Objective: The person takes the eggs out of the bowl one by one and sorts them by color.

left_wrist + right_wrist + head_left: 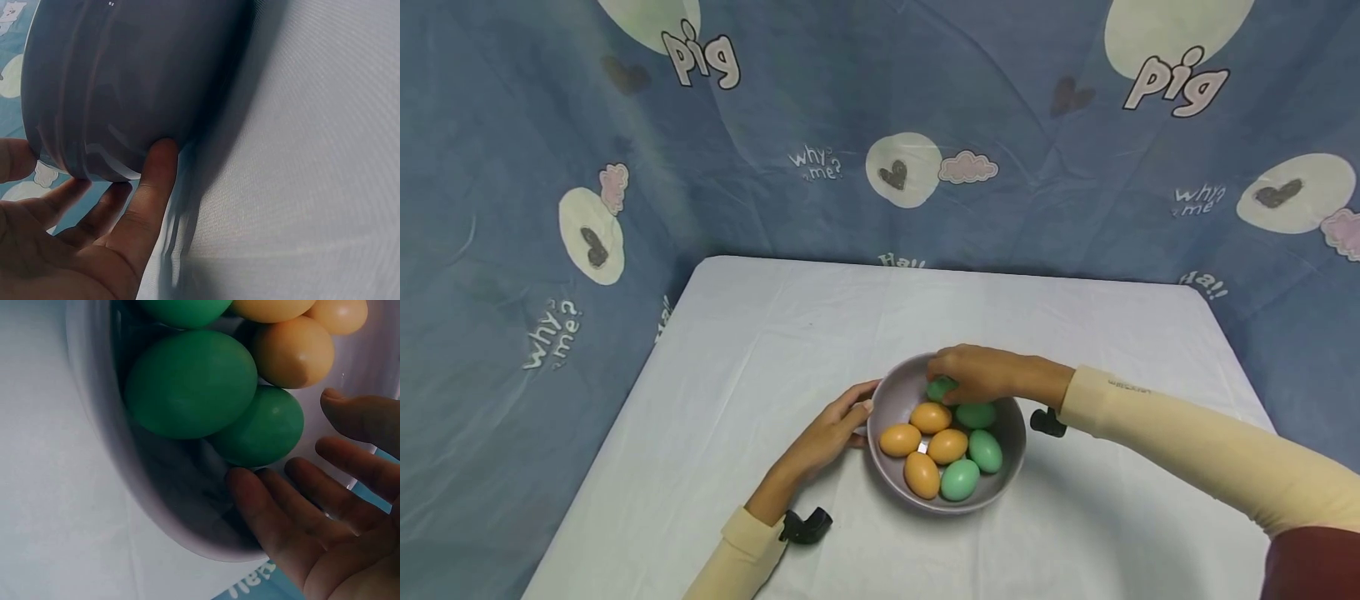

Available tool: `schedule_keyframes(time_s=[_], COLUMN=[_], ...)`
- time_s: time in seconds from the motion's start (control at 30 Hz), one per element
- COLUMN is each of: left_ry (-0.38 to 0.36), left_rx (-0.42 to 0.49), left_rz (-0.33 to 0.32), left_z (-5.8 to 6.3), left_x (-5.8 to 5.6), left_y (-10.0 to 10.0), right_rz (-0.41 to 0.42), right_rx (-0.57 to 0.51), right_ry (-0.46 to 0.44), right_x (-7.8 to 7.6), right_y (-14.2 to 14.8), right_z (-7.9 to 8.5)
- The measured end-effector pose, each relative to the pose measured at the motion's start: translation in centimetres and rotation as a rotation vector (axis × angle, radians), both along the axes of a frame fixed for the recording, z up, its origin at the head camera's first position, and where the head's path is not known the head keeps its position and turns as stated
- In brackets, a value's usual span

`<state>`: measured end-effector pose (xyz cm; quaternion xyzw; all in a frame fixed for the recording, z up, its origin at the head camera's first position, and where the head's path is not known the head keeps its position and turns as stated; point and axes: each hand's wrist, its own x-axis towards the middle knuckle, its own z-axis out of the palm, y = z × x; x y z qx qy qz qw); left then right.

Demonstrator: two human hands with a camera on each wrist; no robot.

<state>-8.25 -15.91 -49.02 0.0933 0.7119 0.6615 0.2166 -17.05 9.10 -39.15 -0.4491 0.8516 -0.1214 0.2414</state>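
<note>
Inside the bowl (1012, 454), near its far rim, a green egg (942, 389) lies by the right hand (976, 372), whose grip is spread; the left hand (829, 429), grip also spread, touches the bowl's outer left wall. The egg looks light, hard and slick (perhaps plastic), best held round its middle.

the grey bowl (119, 75) looks smooth and glossy, like plastic. the green egg (985, 451) at its four o'clock and orange egg (899, 440) at nine: smooth, softly shiny. matt woven tablecloth (790, 333) beneath; creased cloth backdrop (760, 200) at twelve.
</note>
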Motion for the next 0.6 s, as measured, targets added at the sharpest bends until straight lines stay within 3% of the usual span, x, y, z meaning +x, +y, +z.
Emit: schedule_keyframes(time_s=[0.43,0.6], left_ry=[-0.031,-0.026], left_rx=[0.020,0.011], left_rz=[-0.027,-0.012], left_z=[0.92,0.59], left_x=[0.01,-0.01], left_y=[0.18,0.13], right_rz=[-0.003,-0.012], right_rx=[0.064,0.086], right_ry=[0.017,0.018], right_x=[0.21,0.22], right_y=[-0.03,-0.07], right_z=[-0.43,-0.86])
